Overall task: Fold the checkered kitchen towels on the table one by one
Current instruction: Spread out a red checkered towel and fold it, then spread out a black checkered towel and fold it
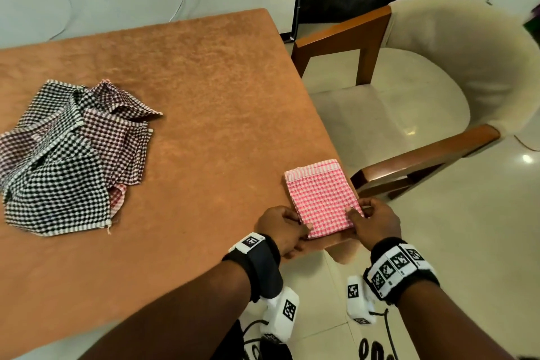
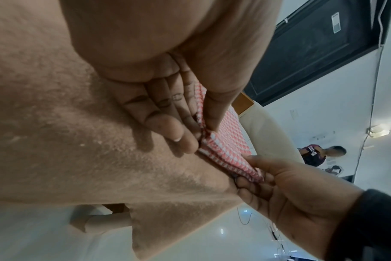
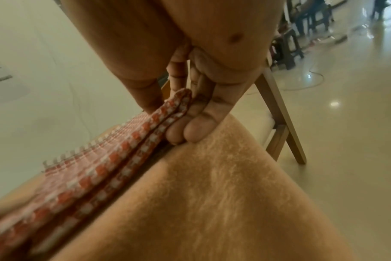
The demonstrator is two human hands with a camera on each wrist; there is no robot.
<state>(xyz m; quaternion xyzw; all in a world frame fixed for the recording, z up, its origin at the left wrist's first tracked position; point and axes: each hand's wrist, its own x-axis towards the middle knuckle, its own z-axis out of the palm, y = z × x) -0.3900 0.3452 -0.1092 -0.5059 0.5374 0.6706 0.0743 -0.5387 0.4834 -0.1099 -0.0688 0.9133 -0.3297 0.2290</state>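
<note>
A folded pink-and-white checkered towel lies at the table's near right corner. My left hand pinches its near left corner, thumb on top and fingers under the layers. My right hand pinches the near right corner the same way. In the left wrist view the pink towel shows its stacked folded edges between my left hand and my right hand. The right wrist view shows the pink towel held by my right hand. A heap of unfolded black and maroon checkered towels sits at the left.
The table wears a brown velvety cover. A wooden armchair with a cream cushion stands close to the table's right edge. Cables lie on the tiled floor near my feet.
</note>
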